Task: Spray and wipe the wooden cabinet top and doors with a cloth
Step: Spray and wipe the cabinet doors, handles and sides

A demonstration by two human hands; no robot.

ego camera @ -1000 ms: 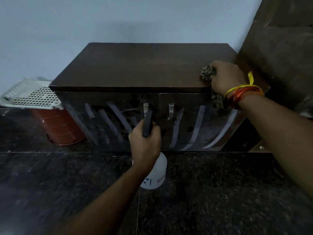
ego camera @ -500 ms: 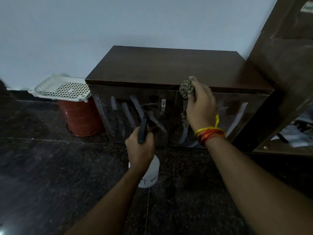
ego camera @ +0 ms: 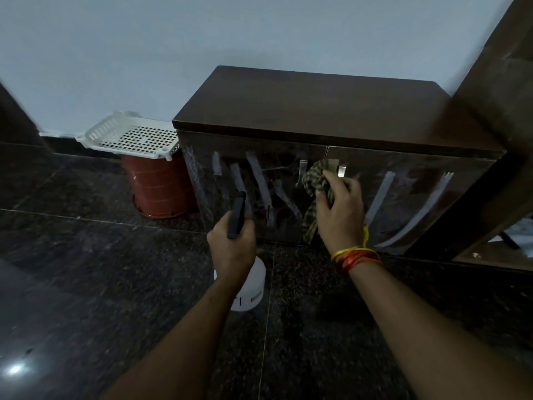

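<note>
Now we face a low, dark wooden cabinet [ego camera: 317, 111] with a matte flat top and glossy doors [ego camera: 403, 197] streaked in pale stripes. Our right hand [ego camera: 340, 209] presses a crumpled, checked cloth [ego camera: 315, 180] against the doors near the metal handles — fingers curled around it. Our left hand [ego camera: 230, 243] grips the black trigger of a white, rounded spray bottle [ego camera: 251, 293], fingers wrapped tight, held low over the speckled stone floor [ego camera: 115, 284].

Pale blue wall [ego camera: 144, 53] above dark speckled stone floor [ego camera: 86, 284] — white perforated basket [ego camera: 129, 137] atop a red bucket [ego camera: 161, 192].
</note>
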